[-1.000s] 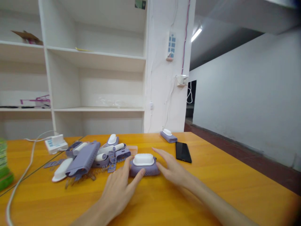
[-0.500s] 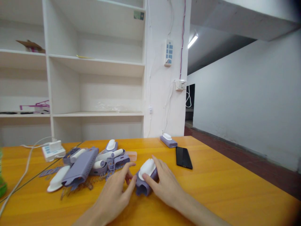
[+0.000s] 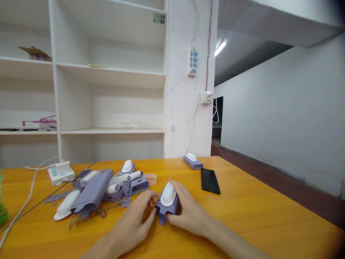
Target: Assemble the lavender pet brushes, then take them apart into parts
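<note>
Both hands are on the purple housing with the white cap (image 3: 167,201), which sits on the orange counter (image 3: 256,212) just right of the heap of purple and white parts (image 3: 102,187). A second ago it lay flat and broadside; now it is turned end-on, cap pointing away. The right hand (image 3: 190,212) has come round its right side, fingers curled and holding it, thumb at the near end. The left hand (image 3: 133,223) has closed in from flat, fingers narrow, fingertips touching its left edge. The black phone (image 3: 210,181) and the small purple unit (image 3: 192,161) beyond have stayed put.
</note>
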The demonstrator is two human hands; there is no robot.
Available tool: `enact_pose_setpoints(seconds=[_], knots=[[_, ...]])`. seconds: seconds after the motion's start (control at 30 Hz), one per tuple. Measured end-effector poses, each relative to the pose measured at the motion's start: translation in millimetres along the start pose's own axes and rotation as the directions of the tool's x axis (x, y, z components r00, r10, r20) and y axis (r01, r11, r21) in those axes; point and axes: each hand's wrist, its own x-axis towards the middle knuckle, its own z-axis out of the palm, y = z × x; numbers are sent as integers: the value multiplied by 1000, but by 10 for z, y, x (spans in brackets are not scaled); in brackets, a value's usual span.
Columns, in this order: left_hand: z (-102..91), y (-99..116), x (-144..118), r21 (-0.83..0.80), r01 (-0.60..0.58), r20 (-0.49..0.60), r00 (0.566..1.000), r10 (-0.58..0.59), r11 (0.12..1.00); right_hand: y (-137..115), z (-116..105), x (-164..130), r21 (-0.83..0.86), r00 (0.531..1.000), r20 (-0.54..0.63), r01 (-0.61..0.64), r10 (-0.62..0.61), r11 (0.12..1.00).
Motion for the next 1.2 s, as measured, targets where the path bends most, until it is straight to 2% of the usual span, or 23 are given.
enact_pose_setpoints(seconds=[0.13,0.3,0.47,0.63,0.93,1.07,1.2], knots=[[10,76,-11,-42,-28,50,998,30,999,8,-108,-17,88,995,44,82,-86,993],[-23,189,-49,-53,4,2,1000,-4,999,-151,-205,-66,270,999,14,32,-38,962],[-74,266,-77,-71,-24,-51,999,20,997,-372,-219,-78,430,1000,26,-7,-5,903],[-53,258,-94,-42,-33,-58,998,31,999,-406,-210,-112,316,998,-10,-56,63,947],[19,257,-73,-39,-59,-100,994,55,997,-417,-163,-137,222,996,-84,-3,22,975],[20,250,-71,-12,-80,-45,996,79,997,-438,-152,-147,222,997,-79,38,-21,974],[26,219,-80,19,-72,-20,997,73,997,-411,-127,-169,236,998,-68,10,7,972]])
